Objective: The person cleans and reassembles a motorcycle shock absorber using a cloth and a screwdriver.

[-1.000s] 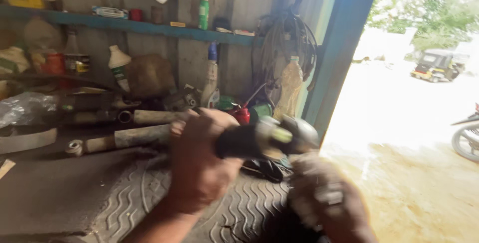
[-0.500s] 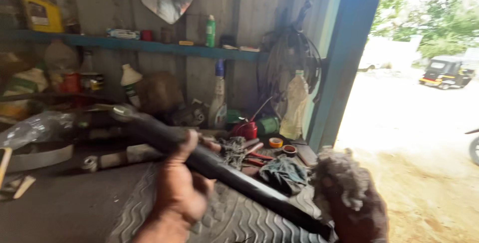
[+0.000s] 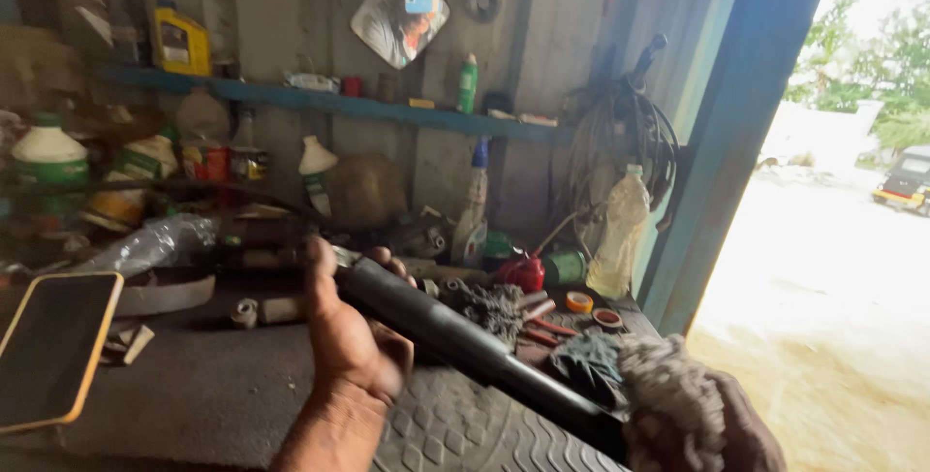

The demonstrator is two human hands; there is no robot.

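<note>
A long black metal tube (image 3: 455,336), like a shock absorber or fork leg, runs from the centre down to the lower right. My left hand (image 3: 351,336) is wrapped around its upper end. My right hand (image 3: 722,424) grips the lower end through a wad of dirty grey rag (image 3: 668,394); only part of that hand shows at the frame's bottom edge. The tube hangs just above a worn tyre (image 3: 465,433) lying flat on the bench.
A phone in a yellow case (image 3: 53,346) lies on the bench at left. Bottles, cans and an oil can (image 3: 528,273) crowd the back. A blue shelf (image 3: 339,104) and mirror (image 3: 399,9) hang above. A blue door frame (image 3: 736,133) opens onto a bright yard at right.
The tube has swung from nearly end-on to lying diagonally toward the lower right. My left hand slid to its upper end; my right hand with the rag dropped lower right.
</note>
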